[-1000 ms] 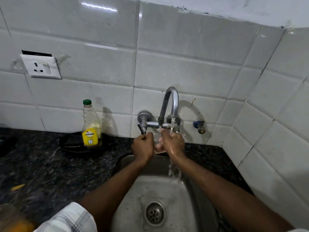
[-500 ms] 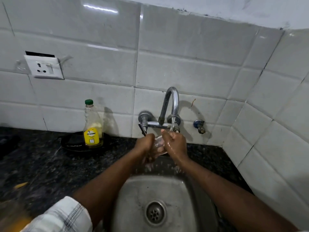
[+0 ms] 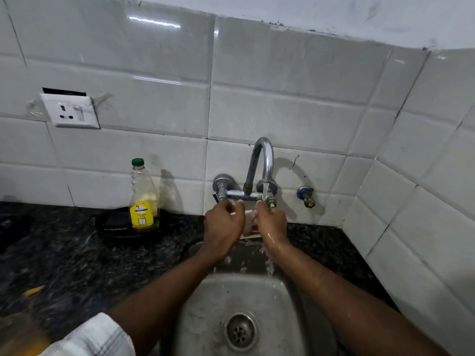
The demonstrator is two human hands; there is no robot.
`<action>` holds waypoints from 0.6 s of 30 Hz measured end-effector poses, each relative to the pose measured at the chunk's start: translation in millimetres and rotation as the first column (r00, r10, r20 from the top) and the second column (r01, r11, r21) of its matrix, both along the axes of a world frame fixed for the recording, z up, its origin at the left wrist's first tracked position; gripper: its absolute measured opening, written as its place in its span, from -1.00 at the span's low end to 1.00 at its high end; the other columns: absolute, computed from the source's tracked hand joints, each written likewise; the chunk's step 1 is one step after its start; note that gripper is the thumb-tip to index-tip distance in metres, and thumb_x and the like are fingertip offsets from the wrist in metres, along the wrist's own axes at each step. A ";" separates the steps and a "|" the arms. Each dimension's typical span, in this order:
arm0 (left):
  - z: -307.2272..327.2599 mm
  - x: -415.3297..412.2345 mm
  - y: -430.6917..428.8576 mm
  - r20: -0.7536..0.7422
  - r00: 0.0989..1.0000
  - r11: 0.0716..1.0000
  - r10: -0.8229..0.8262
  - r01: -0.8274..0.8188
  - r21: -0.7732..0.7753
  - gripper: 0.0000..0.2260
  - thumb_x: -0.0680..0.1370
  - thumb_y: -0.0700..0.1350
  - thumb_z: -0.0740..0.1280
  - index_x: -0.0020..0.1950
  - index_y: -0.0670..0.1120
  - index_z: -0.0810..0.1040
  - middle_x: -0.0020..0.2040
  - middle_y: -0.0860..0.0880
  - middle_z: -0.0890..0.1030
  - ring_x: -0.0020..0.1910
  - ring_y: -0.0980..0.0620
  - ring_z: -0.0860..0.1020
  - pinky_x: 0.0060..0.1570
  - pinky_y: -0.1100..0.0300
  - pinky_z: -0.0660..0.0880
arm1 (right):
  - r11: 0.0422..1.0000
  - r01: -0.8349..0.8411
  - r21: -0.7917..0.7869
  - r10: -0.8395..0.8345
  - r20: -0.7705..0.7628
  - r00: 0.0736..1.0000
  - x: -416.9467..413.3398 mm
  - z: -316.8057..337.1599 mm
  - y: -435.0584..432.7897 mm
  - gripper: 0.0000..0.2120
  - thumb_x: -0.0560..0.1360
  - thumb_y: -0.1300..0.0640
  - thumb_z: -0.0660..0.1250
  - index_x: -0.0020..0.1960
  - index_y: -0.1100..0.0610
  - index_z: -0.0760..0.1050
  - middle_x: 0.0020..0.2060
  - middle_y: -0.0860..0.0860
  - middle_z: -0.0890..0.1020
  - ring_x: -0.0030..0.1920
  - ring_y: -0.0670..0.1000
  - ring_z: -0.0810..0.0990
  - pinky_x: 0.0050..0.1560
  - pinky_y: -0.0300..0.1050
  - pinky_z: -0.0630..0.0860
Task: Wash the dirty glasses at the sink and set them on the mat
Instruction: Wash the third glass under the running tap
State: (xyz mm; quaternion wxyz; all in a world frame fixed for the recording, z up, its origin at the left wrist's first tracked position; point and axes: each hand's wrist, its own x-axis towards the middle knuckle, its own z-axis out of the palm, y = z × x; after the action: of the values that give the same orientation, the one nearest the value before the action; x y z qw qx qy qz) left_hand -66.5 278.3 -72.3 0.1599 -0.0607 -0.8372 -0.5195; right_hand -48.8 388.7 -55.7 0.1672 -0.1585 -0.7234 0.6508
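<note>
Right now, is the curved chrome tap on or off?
On: a thin stream leaves the curved chrome tap, runs over the right hand and drips into the steel sink.

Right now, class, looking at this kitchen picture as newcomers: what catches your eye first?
First, the left hand and right hand gripping a clear drinking glass under water from the curved chrome tap, above the steel sink. Next, the green-capped, yellow-labelled plastic bottle on a black dish at left, with the white wall socket higher up.
</note>
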 end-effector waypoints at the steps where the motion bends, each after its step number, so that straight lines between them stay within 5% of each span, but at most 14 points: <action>1: -3.2 9.2 0.5 -0.180 0.984 1.000 0.004 -0.003 0.006 -0.79 0.58 0.03 0.30 -0.14 -0.08 0.57 -0.24 0.02 0.61 -0.27 0.08 0.57 -0.26 0.21 0.48 | 1.000 -0.005 -0.013 0.005 0.006 1.000 -1.2 2.4 1.5 -0.66 0.60 0.06 0.23 -0.25 0.23 0.57 -0.39 0.09 0.63 -0.36 0.05 0.60 -0.24 -0.10 0.54; 3: -6.1 5.8 1.9 -0.169 0.985 0.996 0.016 -0.002 0.085 -0.83 0.58 -0.03 0.32 -0.17 -0.06 0.57 -0.28 0.03 0.61 -0.33 0.12 0.55 -0.32 0.21 0.45 | 0.997 -0.048 0.063 0.051 -0.050 0.997 -1.4 4.0 2.1 -0.63 0.61 0.01 0.24 -0.26 0.20 0.57 -0.39 0.09 0.65 -0.35 0.10 0.64 -0.20 -0.03 0.59; 5: 2.8 -10.7 0.7 0.312 0.944 0.964 -0.106 0.021 0.264 -0.74 0.60 0.00 0.25 -0.16 -0.12 0.58 -0.29 -0.08 0.64 -0.40 0.02 0.54 -0.38 0.19 0.45 | 0.972 -0.061 0.227 0.086 -0.104 0.991 3.0 3.1 1.4 -0.61 0.62 -0.02 0.24 -0.31 0.15 0.55 -0.44 0.10 0.65 -0.40 0.10 0.66 -0.27 -0.05 0.62; 7: 13.2 -14.6 -2.4 0.635 0.714 0.925 -0.294 0.044 0.379 -0.69 0.56 0.05 0.19 -0.03 -0.18 0.57 -0.21 -0.18 0.66 -0.39 -0.08 0.54 -0.42 0.18 0.44 | 0.958 -0.062 0.280 0.100 -0.123 0.987 7.1 0.0 0.8 -0.61 0.63 0.03 0.23 -0.32 0.16 0.53 -0.48 0.11 0.64 -0.47 0.04 0.65 -0.39 -0.15 0.59; 9: 12.6 -11.1 1.6 0.572 0.787 0.939 -0.231 0.026 0.344 -0.69 0.57 0.04 0.22 -0.07 -0.19 0.58 -0.24 -0.18 0.65 -0.36 -0.10 0.57 -0.39 0.18 0.46 | 0.983 -0.049 0.179 0.073 -0.129 0.989 7.3 -0.8 0.7 -0.62 0.62 0.10 0.23 -0.33 0.21 0.52 -0.48 0.13 0.61 -0.50 0.03 0.62 -0.41 -0.17 0.57; 11: 3.6 0.3 6.0 0.183 0.983 0.981 -0.014 -0.021 0.191 -0.74 0.59 0.01 0.27 -0.18 -0.13 0.58 -0.30 -0.06 0.62 -0.34 0.00 0.57 -0.36 0.25 0.43 | 0.998 -0.007 0.066 0.015 -0.112 0.994 1.7 -0.9 2.6 -0.62 0.60 0.12 0.25 -0.37 0.19 0.53 -0.48 0.10 0.60 -0.46 0.03 0.59 -0.32 -0.10 0.57; 13: -2.0 11.4 7.0 -0.126 0.990 0.992 0.059 -0.044 0.118 -0.81 0.58 -0.03 0.32 -0.18 -0.08 0.57 -0.30 0.02 0.60 -0.33 0.10 0.55 -0.36 0.28 0.40 | 0.999 -0.010 0.039 0.014 -0.108 0.994 1.1 0.9 1.8 -0.62 0.60 0.09 0.26 -0.37 0.15 0.54 -0.46 0.03 0.60 -0.43 -0.02 0.58 -0.31 -0.12 0.55; 15: 5.9 -0.6 3.8 0.138 0.990 0.976 -0.018 -0.012 0.215 -0.76 0.60 -0.04 0.27 -0.14 -0.14 0.61 -0.31 -0.02 0.62 -0.36 0.06 0.57 -0.39 0.27 0.43 | 0.981 -0.059 0.182 0.082 -0.121 0.989 3.6 -1.0 1.9 -0.66 0.60 0.06 0.28 -0.31 0.14 0.56 -0.43 0.04 0.63 -0.40 0.00 0.63 -0.28 -0.10 0.59; 17: 19.9 -8.3 -4.3 0.577 0.773 0.924 -0.263 0.030 0.381 -0.71 0.61 -0.01 0.20 -0.05 -0.19 0.61 -0.29 -0.11 0.66 -0.40 0.00 0.62 -0.41 0.27 0.51 | 0.941 -0.120 0.317 0.164 -0.115 0.980 8.1 -3.9 3.6 -0.73 0.58 0.06 0.33 -0.26 0.14 0.58 -0.42 0.06 0.67 -0.42 0.01 0.67 -0.31 -0.09 0.62; 18: 23.4 -7.9 -6.8 0.648 0.685 0.900 -0.332 0.026 0.434 -0.72 0.59 -0.01 0.21 -0.04 -0.19 0.60 -0.26 -0.14 0.67 -0.35 -0.03 0.65 -0.35 0.24 0.56 | 0.930 -0.155 0.333 0.203 -0.113 0.973 10.7 -4.6 3.9 -0.75 0.57 0.07 0.35 -0.25 0.15 0.58 -0.41 0.09 0.68 -0.43 0.02 0.68 -0.32 -0.07 0.64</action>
State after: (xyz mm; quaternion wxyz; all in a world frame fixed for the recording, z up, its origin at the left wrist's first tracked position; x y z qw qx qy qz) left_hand -74.4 271.5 -48.8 -0.2181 0.0934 -0.7018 -0.6717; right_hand -38.1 392.6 -60.3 0.1831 -0.0144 -0.8171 0.5465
